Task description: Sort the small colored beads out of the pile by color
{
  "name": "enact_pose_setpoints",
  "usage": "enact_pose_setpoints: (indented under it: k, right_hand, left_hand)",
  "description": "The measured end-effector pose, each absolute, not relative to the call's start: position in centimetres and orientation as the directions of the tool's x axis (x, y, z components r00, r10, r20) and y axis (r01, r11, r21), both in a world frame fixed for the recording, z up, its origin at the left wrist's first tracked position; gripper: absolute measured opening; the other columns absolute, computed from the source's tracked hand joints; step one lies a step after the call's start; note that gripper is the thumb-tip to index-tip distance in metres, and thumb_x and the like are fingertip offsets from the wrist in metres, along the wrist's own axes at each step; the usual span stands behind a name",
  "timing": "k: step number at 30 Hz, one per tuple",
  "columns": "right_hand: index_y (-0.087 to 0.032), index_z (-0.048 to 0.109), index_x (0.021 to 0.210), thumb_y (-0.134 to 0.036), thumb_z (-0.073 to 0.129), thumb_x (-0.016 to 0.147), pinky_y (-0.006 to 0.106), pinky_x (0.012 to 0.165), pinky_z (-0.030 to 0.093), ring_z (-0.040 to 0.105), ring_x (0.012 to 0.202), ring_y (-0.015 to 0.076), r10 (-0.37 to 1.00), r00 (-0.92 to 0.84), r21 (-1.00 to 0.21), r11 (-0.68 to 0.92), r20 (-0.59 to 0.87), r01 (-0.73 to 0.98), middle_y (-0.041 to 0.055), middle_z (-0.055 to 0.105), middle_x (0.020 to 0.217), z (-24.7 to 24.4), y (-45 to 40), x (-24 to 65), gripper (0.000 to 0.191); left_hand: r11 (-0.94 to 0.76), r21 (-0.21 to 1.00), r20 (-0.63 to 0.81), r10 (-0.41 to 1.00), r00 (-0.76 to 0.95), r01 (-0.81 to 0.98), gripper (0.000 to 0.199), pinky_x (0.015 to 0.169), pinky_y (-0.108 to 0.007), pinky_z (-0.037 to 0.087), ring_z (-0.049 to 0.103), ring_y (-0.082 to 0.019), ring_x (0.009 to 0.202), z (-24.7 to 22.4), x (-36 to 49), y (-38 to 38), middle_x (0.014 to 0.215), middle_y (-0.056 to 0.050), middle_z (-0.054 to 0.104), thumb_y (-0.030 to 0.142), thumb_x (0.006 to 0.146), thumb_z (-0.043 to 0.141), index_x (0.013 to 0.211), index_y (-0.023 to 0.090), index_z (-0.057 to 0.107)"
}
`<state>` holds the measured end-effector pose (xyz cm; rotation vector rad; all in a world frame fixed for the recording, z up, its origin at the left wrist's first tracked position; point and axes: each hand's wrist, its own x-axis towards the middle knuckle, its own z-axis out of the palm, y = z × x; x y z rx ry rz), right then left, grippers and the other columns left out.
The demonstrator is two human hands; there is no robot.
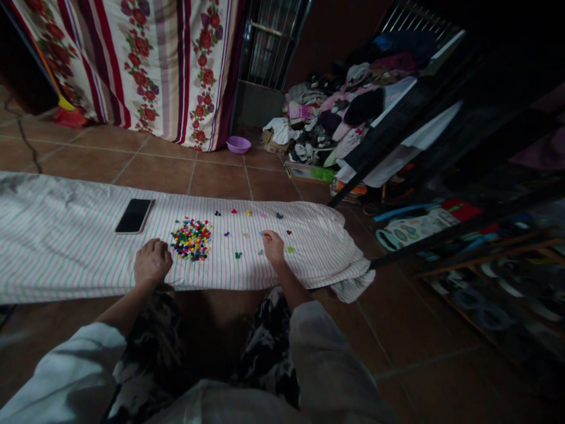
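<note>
A heap of small multicoloured pieces (192,238) lies on the striped cloth (97,235). My left hand (153,261) rests on the cloth just left of the heap, fingers curled; whether anything is inside cannot be seen. To the right, small groups sorted by colour are spread out, among them red (233,211), yellow (248,212), dark green (238,255) and lime green (291,249). My right hand (273,246) is pinched over a light blue piece (261,234) at its fingertips, among these groups.
A dark-screened phone (135,215) lies on the cloth, left of the heap. Beyond the cloth, a purple bowl (239,145) stands on the tiled floor near a floral curtain (141,65). Piled clothes (344,112) are at the back right, and a dark bar slants down to the cloth's right end.
</note>
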<state>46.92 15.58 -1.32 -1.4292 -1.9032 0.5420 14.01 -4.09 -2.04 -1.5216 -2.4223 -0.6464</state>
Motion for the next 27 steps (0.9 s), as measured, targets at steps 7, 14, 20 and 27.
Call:
enact_pose_setpoints:
  k: [7,14,20,27]
  right_hand:
    - [-0.014,0.072,0.103,-0.012,0.041,0.079,0.029,0.097,0.045,0.063,0.102,0.0183,0.986,0.043,-0.579,0.059,0.161,0.813,0.0105,0.071,0.106,-0.9,20.1,52.8,0.038]
    - [-0.019,0.074,0.098,-0.011,0.045,0.074,0.027,0.09,0.048,0.066,0.095,0.0179,0.991,0.097,-0.561,-0.029,0.093,0.827,0.0061,0.073,0.093,-1.5,22.3,55.1,0.038]
    - [-0.018,0.073,0.101,-0.009,0.046,0.073,0.028,0.09,0.047,0.065,0.096,0.0189,0.994,0.098,-0.523,-0.062,0.042,0.85,0.0078,0.072,0.098,-1.8,23.0,55.3,0.04]
    - [-0.017,0.071,0.107,-0.008,0.047,0.073,0.031,0.09,0.047,0.065,0.096,0.0207,0.993,0.105,-0.508,-0.063,0.054,0.859,0.0089,0.072,0.1,-2.1,23.1,55.2,0.042]
  left_hand:
    - [0.383,0.209,0.419,0.797,-0.436,0.9,0.023,0.08,-0.04,0.042,0.058,-0.029,0.102,-2.4,13.9,-4.1,0.114,-0.015,0.063,0.025,0.084,0.043,0.096,0.016,0.061]
    - [0.397,0.211,0.416,0.79,-0.45,0.893,0.022,0.083,-0.042,0.043,0.058,-0.03,0.105,-2.6,13.9,-4.0,0.116,-0.015,0.063,0.024,0.084,0.044,0.095,0.017,0.061]
    - [0.399,0.248,0.392,0.792,-0.468,0.883,0.022,0.085,-0.043,0.043,0.057,-0.03,0.107,-2.4,14.0,-4.0,0.117,-0.015,0.062,0.023,0.084,0.044,0.097,0.017,0.06]
    - [0.408,0.257,0.375,0.793,-0.479,0.876,0.022,0.09,-0.044,0.042,0.056,-0.03,0.11,-2.4,14.0,-3.9,0.119,-0.015,0.061,0.022,0.083,0.045,0.097,0.017,0.061]
